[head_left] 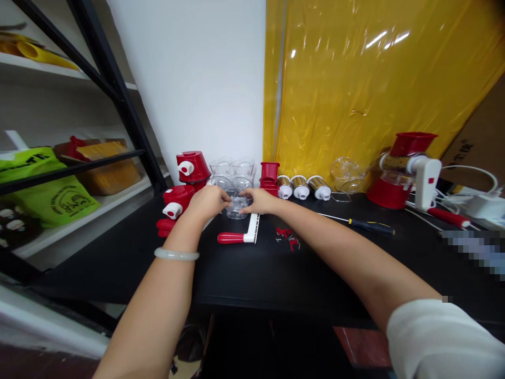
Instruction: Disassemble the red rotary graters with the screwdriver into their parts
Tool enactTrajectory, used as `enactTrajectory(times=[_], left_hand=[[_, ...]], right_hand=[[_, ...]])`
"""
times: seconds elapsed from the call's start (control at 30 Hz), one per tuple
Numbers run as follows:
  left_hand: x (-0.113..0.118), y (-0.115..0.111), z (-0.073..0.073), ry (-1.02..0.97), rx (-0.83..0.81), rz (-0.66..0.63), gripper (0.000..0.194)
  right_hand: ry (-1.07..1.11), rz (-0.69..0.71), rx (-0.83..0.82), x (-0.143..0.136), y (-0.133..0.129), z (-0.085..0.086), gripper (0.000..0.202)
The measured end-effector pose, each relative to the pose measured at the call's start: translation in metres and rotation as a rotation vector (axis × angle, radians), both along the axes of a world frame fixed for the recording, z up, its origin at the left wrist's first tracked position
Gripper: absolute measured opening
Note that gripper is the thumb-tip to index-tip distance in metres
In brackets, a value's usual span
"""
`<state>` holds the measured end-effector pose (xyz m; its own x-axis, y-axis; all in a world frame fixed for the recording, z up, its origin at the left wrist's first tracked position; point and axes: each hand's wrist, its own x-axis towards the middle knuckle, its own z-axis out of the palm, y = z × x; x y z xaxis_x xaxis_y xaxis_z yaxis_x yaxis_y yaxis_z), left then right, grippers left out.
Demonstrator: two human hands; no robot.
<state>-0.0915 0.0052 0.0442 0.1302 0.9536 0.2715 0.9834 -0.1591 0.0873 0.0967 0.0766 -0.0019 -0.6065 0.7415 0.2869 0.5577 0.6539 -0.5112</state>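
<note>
A clear plastic part [235,208] is between my two hands at the middle of the black table. My left hand [211,202] pinches its left side, and my right hand [258,201] pinches its right side. Just in front of it lies a white crank with a red handle [231,238]. Small red pieces [293,243] and screws are scattered to the right. More clear parts [242,169] stand behind my hands. Red housings with white knobs [193,166] are at the left, next to my left hand.
Three metal drums [300,187] and a red hopper [270,171] line the back. A screwdriver [371,227] lies at the right, before an assembled red grater [394,184] and white cables. A black-framed shelf [130,126] borders the left.
</note>
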Motion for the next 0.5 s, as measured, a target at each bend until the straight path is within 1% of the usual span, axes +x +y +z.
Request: enactTrajectory(times=[0.17,0.33,0.43,0.5], left_hand=[[-0.001,0.000,-0.001,-0.069,-0.002,-0.022,0.023],[0.001,-0.003,0.001,-0.092,0.000,-0.017,0.028],[0.003,-0.006,0.004,-0.090,0.034,-0.006,0.030],[0.004,-0.008,0.006,-0.073,0.085,-0.003,0.030]], right_hand=[[0.027,0.016,0.010,0.000,0.002,-0.003,0.073],[0.027,0.009,0.006,-0.001,0.002,-0.005,0.075],[0.010,0.014,0.025,-0.001,-0.002,-0.002,0.076],[0.014,0.022,0.089,0.002,-0.008,0.004,0.075]])
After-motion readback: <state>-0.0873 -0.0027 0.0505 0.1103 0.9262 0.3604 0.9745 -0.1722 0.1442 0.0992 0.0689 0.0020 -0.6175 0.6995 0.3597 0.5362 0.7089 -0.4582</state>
